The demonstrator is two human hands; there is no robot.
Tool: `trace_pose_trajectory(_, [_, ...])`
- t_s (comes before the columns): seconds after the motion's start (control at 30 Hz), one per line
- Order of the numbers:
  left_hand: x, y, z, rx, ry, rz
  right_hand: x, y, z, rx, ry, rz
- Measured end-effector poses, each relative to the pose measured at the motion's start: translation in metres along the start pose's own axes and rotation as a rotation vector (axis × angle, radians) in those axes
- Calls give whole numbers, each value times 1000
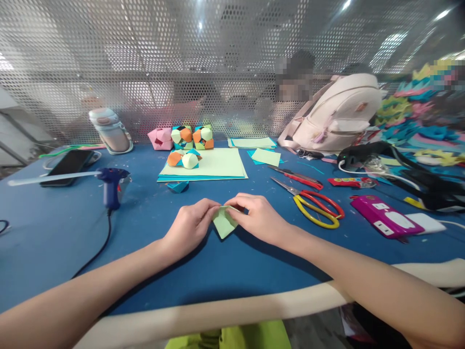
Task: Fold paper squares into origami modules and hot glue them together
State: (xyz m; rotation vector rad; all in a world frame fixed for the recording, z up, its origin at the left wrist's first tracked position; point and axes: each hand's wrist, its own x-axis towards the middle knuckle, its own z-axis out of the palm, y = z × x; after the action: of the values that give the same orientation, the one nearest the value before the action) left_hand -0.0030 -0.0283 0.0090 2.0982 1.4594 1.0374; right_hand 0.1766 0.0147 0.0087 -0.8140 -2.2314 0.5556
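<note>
A small piece of pale green folded paper (224,224) is held between both hands, just above the blue table, its point toward me. My left hand (192,224) pinches its left corner with thumb and fingers. On the other side, my right hand (258,218) is closed on the right corner, the thumb lying along the paper. Behind them lies a stack of pale green and blue sheets (221,162) with an orange, cream and blue folded paper piece (189,160) on top. A small blue folded piece (178,186) rests in front of that stack.
A blue glue gun (112,186) with its cord stands at left, near a phone (67,167) and a bottle (111,132). Scissors (316,208), a craft knife (300,178) and a purple case (385,216) lie right. Folded paper cubes (182,137) and a backpack (337,116) stand behind.
</note>
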Motion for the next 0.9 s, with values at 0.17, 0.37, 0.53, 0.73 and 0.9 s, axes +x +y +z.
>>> trace_pose_trajectory(0.17, [-2, -1, 3, -82, 22, -91, 1, 0, -1, 1, 0, 1])
trace_pose_trajectory(0.37, [-3, -1, 7, -161, 58, -161, 3, 0, 0, -26, -27, 111])
trace_pose_trajectory(0.53, [-2, -3, 10, -247, 22, -192, 3, 2, -1, -83, -71, 149])
trace_pose_trajectory(0.73, [-2, -2, 9, -156, -39, -172, 0, 4, 1, -135, -97, 35])
trace_pose_trajectory(0.9, [3, -5, 10, -315, 49, -334, 2, 2, 0, -32, -19, 66])
